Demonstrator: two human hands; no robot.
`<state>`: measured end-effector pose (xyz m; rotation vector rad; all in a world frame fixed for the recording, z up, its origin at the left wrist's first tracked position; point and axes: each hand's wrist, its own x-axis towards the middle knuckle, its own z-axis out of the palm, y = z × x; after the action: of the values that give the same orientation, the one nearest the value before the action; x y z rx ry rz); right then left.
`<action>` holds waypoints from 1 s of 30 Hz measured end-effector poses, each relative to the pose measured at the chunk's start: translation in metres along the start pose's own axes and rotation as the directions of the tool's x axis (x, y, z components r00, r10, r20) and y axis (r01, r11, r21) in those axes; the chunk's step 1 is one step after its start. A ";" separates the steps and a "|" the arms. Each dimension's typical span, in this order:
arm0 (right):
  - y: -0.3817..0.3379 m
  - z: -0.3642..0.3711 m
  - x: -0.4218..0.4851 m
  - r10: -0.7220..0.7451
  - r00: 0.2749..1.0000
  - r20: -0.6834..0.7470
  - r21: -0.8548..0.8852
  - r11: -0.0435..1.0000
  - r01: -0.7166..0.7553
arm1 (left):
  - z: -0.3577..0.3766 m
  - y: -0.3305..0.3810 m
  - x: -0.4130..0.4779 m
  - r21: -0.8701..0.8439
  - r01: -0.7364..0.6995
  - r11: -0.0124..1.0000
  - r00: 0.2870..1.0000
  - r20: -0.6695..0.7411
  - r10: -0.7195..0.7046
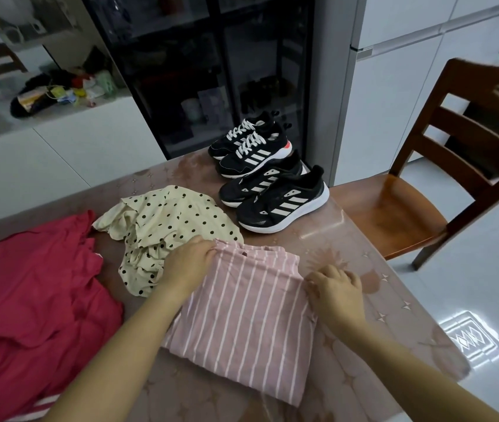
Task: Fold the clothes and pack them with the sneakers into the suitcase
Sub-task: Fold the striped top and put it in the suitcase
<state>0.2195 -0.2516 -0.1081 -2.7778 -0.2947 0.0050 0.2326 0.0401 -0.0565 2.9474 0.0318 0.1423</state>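
The striped top (242, 315), pink with thin white lines, lies partly folded on the table (348, 239), straight in front of the person. The left hand (192, 260) pinches its far left corner, fingers curled over the bunched cloth. The right hand (336, 287) grips its right edge near the far corner, fingers bent down onto the fold. Between the 2 grips the far edge of the top is rumpled. The near part lies flat and reaches back toward the person under both forearms.

Just left of the left hand's grip, touching the top and partly under that wrist, lies the dotted top (163, 226), cream with black spots and crumpled. Further left of it the red garment (35, 284) is spread loosely to the table's left edge, with a white-striped hem at its near end.

Beyond the grips, toward the far side of the table, stand 2 pairs of black sneakers with 3 white stripes. The near pair (275, 196) is just past the dotted top, and the far pair (251, 147) with white laces is behind it.

Right of the right hand, off the table, stands a wooden chair (394, 214). A dark glass cabinet (211, 71) rises behind the sneakers.
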 end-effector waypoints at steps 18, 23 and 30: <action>0.003 0.031 -0.096 -0.690 0.630 0.355 0.014 0.678 0.735 | 0.047 -0.065 -0.129 0.142 -0.544 0.827 0.777 0.457 0.433; -0.007 0.016 -0.090 -0.630 0.705 0.326 0.194 0.775 0.602 | 0.035 -0.056 -0.124 0.119 -0.521 0.845 0.781 0.466 0.415; 0.019 -0.017 -0.091 -0.526 0.682 0.508 0.502 0.824 0.262 | 0.022 -0.013 -0.173 0.143 -0.504 0.852 0.789 0.477 0.387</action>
<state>0.1353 -0.2938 -0.1014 -2.1575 -0.9633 0.8159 0.0625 0.0437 -0.0965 3.1090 -0.7842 -0.4987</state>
